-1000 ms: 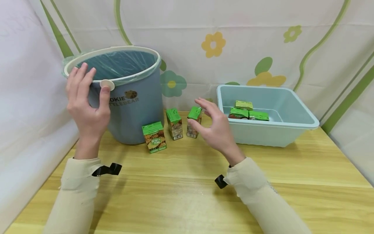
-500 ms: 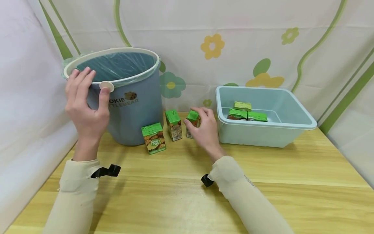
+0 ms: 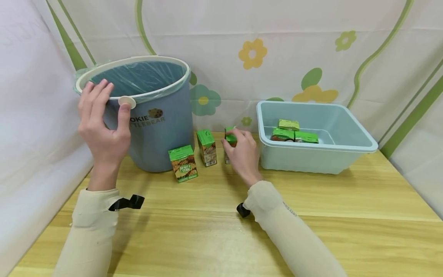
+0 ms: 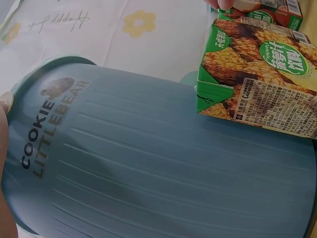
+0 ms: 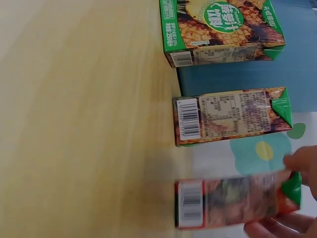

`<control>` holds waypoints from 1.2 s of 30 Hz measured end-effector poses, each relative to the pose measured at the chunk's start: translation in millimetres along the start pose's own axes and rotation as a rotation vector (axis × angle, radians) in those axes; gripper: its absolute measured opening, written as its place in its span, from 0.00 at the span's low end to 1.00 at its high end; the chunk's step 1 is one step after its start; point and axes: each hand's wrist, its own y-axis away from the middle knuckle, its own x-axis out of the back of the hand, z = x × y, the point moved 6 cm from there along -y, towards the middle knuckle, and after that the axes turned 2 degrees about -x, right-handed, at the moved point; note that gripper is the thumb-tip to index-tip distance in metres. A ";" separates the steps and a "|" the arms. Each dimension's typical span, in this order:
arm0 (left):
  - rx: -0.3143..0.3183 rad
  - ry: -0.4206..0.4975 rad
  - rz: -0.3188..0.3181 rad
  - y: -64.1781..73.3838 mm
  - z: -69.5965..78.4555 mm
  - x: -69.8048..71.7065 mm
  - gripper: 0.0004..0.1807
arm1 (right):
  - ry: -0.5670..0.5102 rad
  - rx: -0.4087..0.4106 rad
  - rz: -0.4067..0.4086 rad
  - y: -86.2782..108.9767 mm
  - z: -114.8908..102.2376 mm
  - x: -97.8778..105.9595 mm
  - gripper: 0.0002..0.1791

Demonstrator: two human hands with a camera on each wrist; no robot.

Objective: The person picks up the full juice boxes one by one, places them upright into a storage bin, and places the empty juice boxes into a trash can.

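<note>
My left hand [image 3: 104, 119] rests against the blue bin [image 3: 159, 134], fingers straight with tips at its pale rim and thumb at a round white tab. The right hand [image 3: 243, 154] pinches a red-edged juice box [image 5: 237, 201] near its green top, fingers and thumb on opposite sides. This box stands upright and looks blurred in the right wrist view. Left of it, a pineapple juice box [image 3: 207, 148] stands side-on. Another pineapple juice box [image 3: 183, 164], front facing out, stands closer to me beside the bin.
A light blue tub [image 3: 311, 159] stands on the right with several green-topped boxes [image 3: 283, 134] inside. A thin plastic liner [image 3: 138, 77] covers the bin's inside. Behind everything hangs a white flowered cloth [image 3: 225, 38]. The wooden table [image 3: 194, 223] extends toward me.
My right hand has moved left and down onto the red-edged juice box, which has shifted slightly to the right. The left hand stays at the bin's rim.
</note>
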 end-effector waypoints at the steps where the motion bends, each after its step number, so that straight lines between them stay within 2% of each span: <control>1: 0.001 0.000 0.001 0.0 0.3 0.0 0.28 | 0.019 0.011 0.007 -0.6 -1.4 1.4 0.12; 7: 0.002 -0.004 -0.003 -0.3 1.4 0.0 0.27 | 0.077 0.081 0.000 -5.0 -14.7 13.4 0.13; 12: 0.004 -0.004 -0.008 -0.5 1.3 0.2 0.27 | 0.059 0.124 0.000 -13.4 -29.8 26.6 0.16; 19: 0.005 0.001 -0.006 0.4 1.4 0.3 0.27 | -0.097 0.116 0.039 -33.5 -47.0 52.5 0.17; 24: 0.001 0.008 -0.005 0.0 2.6 -0.6 0.28 | -0.182 0.150 0.096 -46.6 -59.1 74.6 0.17; 36: 0.013 0.003 -0.009 -0.3 1.4 0.3 0.27 | -0.341 0.263 0.228 -52.5 -93.5 103.8 0.14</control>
